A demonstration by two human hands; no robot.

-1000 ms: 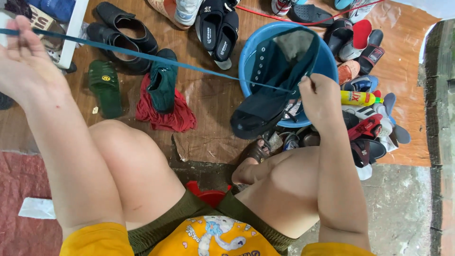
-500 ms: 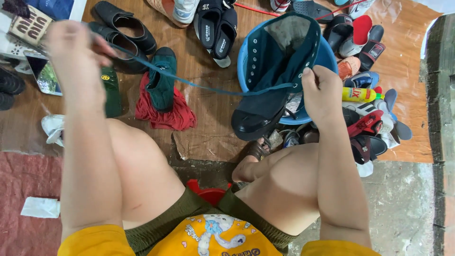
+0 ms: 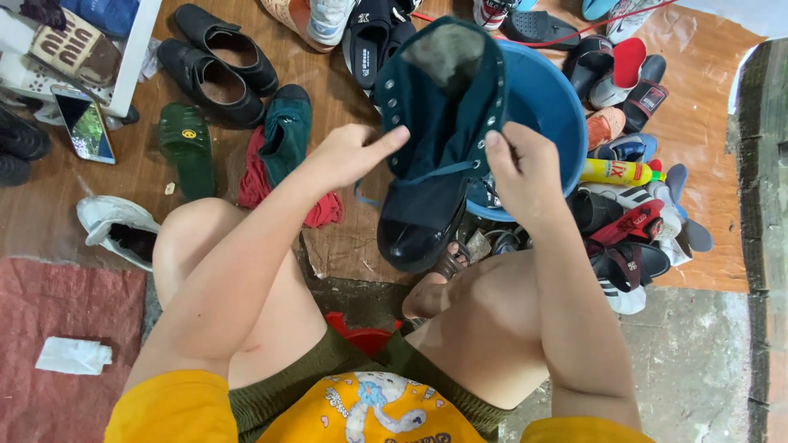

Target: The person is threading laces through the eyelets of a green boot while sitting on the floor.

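Gripping a dark teal canvas high-top shoe by its eyelet edge, right hand closed, thumb and fingers pinched on the flap near the blue lace. Left hand loosely open beside the shoe's other flank, index finger stretched out to touch the canvas at the eyelets, grasping nothing that can be made out. Both forearms reaching forward over bare knees, seated low, shoe held upright with toe cap down, in front of a round blue plastic basin and above the wooden floor.

Basin's inside mostly blocked by the shoe; only its right rim and wall showing. Lace visible as a short stretch across the tongue and a loop hanging below the left hand; its ends lost from sight. Heap of sandals and sneakers at right partly cut by the right forearm, single pairs hard to tell apart. Second teal shoe lying on a red cloth to the left, well apart from the held one. Green rubber sandal and smartphone farther left.

Compared with half a second earlier: left arm no longer flung out wide with the lace drawn taut, now brought in to the shoe; shoe lifted higher and closer.
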